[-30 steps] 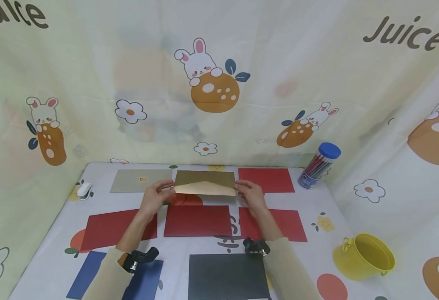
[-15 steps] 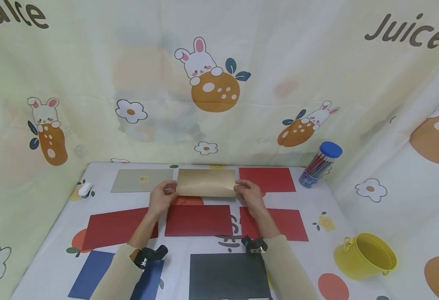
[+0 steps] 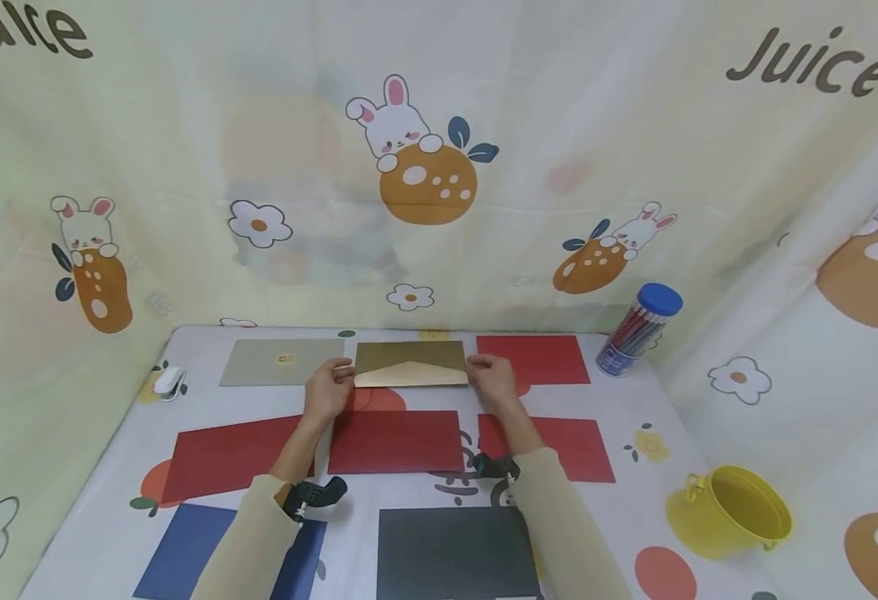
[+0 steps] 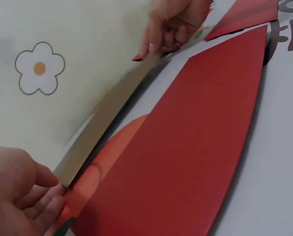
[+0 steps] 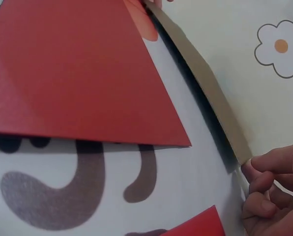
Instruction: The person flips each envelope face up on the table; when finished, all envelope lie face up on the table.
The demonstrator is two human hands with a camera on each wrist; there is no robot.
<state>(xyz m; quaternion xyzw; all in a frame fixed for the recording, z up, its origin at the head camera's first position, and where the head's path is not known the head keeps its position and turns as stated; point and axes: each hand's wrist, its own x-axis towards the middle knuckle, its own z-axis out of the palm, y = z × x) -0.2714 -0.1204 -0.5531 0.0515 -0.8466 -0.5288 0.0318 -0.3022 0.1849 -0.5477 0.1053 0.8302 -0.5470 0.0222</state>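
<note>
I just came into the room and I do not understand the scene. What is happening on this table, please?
A person holds a gold envelope by its two short ends, the left hand on one side and the right hand on the other, fingers pinching the edges. Its pointed flap faces the camera, and it sits in the back row between a grey envelope and a red envelope. More red, blue and dark sheets lie nearer on the table. A pencil tube and a yellow bucket stand to the right.
</note>
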